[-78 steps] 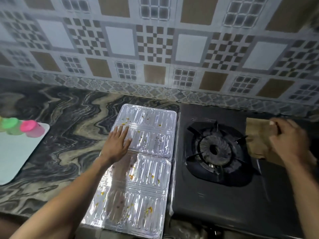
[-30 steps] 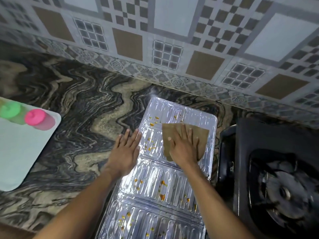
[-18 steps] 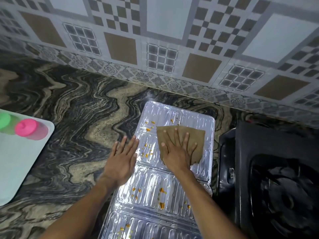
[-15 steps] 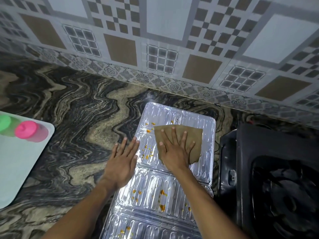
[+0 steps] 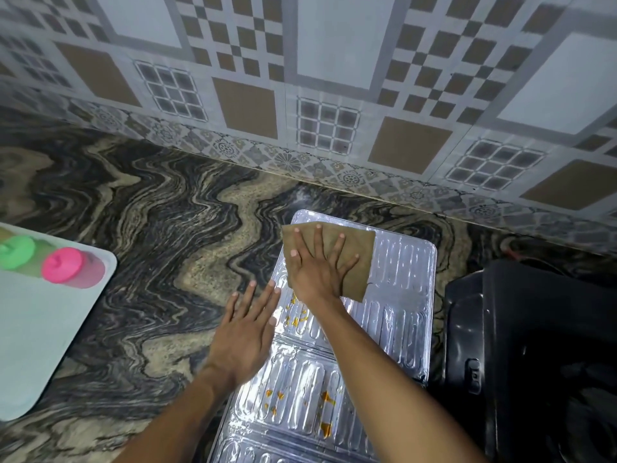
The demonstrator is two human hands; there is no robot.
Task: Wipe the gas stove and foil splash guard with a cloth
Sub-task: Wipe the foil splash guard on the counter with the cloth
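both of your hands lie flat on the foil splash guard (image 5: pixel 397 315), which rests on the marbled counter (image 5: pixel 150 228) just left of the black gas stove (image 5: pixel 534 329). your right hand (image 5: pixel 317 272) presses the brown cloth (image 5: pixel 357 259) onto the guard's far left corner, fingers spread, nothing clenched. your left hand (image 5: pixel 245 335) lies open on the guard's left edge (grasping nothing). orange specks (image 5: pixel 297 320) dot the foil nearer you.

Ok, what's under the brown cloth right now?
The cloth lies on the foil splash guard's far-left corner, pressed flat by the right hand. Whether stains remain beneath is hidden.
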